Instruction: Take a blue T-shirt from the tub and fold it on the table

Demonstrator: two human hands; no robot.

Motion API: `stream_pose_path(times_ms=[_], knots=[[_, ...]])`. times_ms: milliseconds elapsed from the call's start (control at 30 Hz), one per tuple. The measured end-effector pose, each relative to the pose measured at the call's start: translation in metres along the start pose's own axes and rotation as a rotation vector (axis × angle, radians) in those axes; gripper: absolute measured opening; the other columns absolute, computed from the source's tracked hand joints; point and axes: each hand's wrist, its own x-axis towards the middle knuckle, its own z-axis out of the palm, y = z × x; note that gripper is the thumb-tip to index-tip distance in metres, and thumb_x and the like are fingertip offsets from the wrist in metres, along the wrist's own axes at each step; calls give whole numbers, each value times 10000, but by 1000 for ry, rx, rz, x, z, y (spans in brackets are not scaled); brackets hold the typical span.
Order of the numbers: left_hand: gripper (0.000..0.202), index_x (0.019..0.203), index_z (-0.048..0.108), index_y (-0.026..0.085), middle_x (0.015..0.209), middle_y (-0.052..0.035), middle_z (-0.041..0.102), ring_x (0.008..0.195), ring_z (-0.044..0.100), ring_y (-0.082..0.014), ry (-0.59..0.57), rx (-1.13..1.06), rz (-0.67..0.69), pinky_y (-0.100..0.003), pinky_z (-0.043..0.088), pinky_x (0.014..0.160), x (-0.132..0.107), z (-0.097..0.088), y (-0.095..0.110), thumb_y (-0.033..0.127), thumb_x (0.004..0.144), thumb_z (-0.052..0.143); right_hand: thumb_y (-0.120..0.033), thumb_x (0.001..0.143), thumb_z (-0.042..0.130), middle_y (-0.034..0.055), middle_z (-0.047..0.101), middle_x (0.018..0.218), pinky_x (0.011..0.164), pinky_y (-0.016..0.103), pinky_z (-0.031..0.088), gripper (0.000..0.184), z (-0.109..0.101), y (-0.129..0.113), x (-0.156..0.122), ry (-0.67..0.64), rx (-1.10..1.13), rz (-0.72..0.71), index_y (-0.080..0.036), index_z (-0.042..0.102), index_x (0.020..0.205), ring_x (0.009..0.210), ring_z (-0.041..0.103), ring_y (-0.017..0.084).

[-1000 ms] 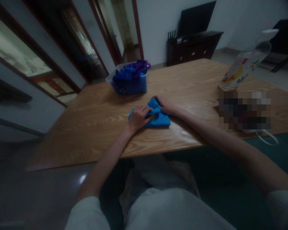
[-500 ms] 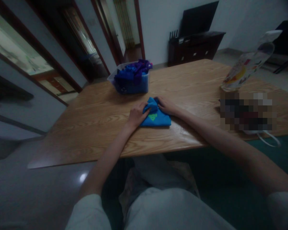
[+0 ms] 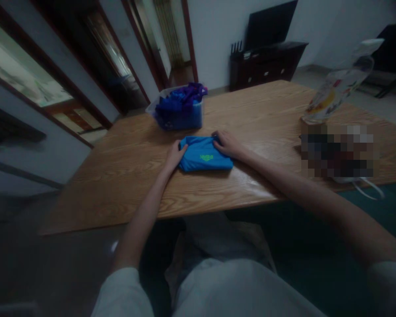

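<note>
A blue folded cloth (image 3: 198, 154), perhaps a garment, lies on the wooden table in front of me, with small green lettering on its upper face. My left hand (image 3: 175, 154) grips its left edge, the thumb on top and the other fingers mostly hidden at the side. At the far right corner, my right hand (image 3: 228, 143) has its fingers bent over the cloth and holds it against the table. The cloth forms a low rectangle, somewhat rumpled along the left end.
Beyond the cloth stands a clear plastic bin (image 3: 152, 109) heaped with blue and purple fabric. A clear bottle (image 3: 336, 90) with a fruit print is at the right, near a blurred-out item with a white cord (image 3: 369, 189). The wooden table's (image 3: 119, 185) front edge is close to me.
My left hand has moved left, and the bunched flap it held over the middle now lies flat, making the cloth wider. My right hand has stayed at the far right corner.
</note>
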Motion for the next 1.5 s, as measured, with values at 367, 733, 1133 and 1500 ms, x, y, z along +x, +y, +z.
stream_pose_path(times_ms=[367,733,1133,1500], knots=[[242,1195,714,219,1109,-96,778,1105,714,-283,-18,31,3,-374,538,1002,-8,-5,11,408,1099,597,-400,1011,654,125,759,1305,1078,500,570,374,-12,-36,-5,134,237,-87,-267,626,1360,1192,706,322],[206,1159,739,226,1132,-97,801,1117,731,-276,-7,12,46,-368,560,1004,-4,-1,7,330,1099,571,-203,1060,553,132,759,1133,952,415,532,224,-2,-104,-24,-142,-53,-589,-226,693,1233,1075,683,292],[244,1197,746,183,1214,-132,797,1135,727,-277,-53,22,74,-384,542,1062,-6,-6,12,316,1110,561,-251,1075,491,170,756,1260,1010,451,529,313,-7,-66,-12,-59,-11,-354,-200,677,1322,1149,687,316],[295,1182,765,198,1141,-125,801,1126,725,-295,-30,27,70,-385,556,1035,-7,-5,10,413,1114,574,-469,1075,536,150,796,983,940,478,554,305,-4,16,1,-69,-138,50,-228,724,1087,974,698,339]])
